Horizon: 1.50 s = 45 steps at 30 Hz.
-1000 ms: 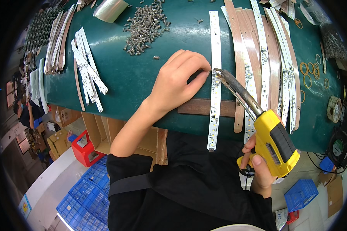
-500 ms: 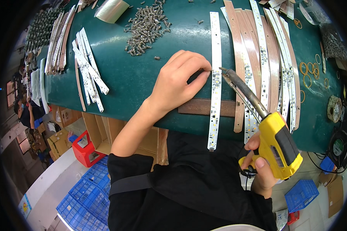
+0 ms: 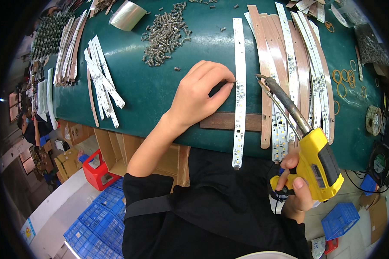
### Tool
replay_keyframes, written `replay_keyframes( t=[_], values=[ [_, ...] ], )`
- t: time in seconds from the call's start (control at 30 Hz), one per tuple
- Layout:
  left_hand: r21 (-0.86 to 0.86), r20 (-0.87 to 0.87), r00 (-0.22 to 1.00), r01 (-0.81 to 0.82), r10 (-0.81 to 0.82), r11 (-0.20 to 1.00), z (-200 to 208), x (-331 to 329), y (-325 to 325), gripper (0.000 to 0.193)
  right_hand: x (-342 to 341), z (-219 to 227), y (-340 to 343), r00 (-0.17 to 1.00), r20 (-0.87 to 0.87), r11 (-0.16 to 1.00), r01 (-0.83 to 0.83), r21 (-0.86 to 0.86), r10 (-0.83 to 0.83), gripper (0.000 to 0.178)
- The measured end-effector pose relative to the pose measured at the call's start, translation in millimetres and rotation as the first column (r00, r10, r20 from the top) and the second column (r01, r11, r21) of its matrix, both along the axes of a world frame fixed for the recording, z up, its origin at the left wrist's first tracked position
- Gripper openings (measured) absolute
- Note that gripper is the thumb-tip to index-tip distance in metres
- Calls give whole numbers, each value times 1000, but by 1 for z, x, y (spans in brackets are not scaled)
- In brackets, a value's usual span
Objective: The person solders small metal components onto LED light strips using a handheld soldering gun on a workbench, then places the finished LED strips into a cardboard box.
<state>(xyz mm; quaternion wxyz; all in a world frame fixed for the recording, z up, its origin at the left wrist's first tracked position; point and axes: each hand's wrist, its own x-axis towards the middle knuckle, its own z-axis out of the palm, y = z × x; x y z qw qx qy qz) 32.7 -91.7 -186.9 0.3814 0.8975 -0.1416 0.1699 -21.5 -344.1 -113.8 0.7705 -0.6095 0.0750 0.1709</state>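
Observation:
A white LED strip board (image 3: 239, 108) with small chips and yellow LEDs lies upright in the view, its lower end past the table's front edge. It crosses a dark brown bar (image 3: 220, 121). My left hand (image 3: 201, 93) is closed in a pinch, fingertips at the board's left edge; what they pinch is too small to make out. My right hand (image 3: 296, 190) grips a yellow soldering gun (image 3: 317, 166) by its handle, index finger near the trigger. The iron's dark tip points up and left, to the right of the board and apart from it.
Several strip boards, white and brown sides showing, lie in a row (image 3: 304, 73) on the right of the green table (image 3: 160, 99). Small metal parts (image 3: 164, 39) are heaped beyond my left hand. More strips (image 3: 103, 82) lie left; rubber bands (image 3: 345, 77) far right. Blue crates (image 3: 95, 224) stand below.
The soldering gun's tip has drawn back to the right, away from the strip board. My left hand keeps its pinch at the board's edge. The whole view has shifted slightly.

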Motion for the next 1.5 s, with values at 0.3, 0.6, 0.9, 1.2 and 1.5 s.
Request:
replay_keyframes(
  t=[0.3, 0.6, 0.9, 1.2, 1.5],
  values=[
    [43, -96, 986, -130, 134, 991, 30, -18, -12, 15, 3, 0, -7, 993, 67, 995, 96, -8, -96, 50],
    [341, -159, 958, -173, 237, 924, 27, -32, -38, 35, 4, -1, -4, 988, 115, 994, 104, 17, -105, 50],
    [-205, -454, 783, -557, 425, 805, 50, -42, 15, 17, 10, -7, -19, 967, 214, 991, 137, 11, -136, 44],
    [556, -39, 322, -779, 946, 288, 30, -69, 172, 28, 12, -9, -30, 974, 220, 996, 28, 86, -47, 53],
    [0, -387, 897, -230, 212, 973, 59, 7, -7, 22, 18, 0, -25, 951, 259, 985, 146, 97, -167, 50]
  ],
)
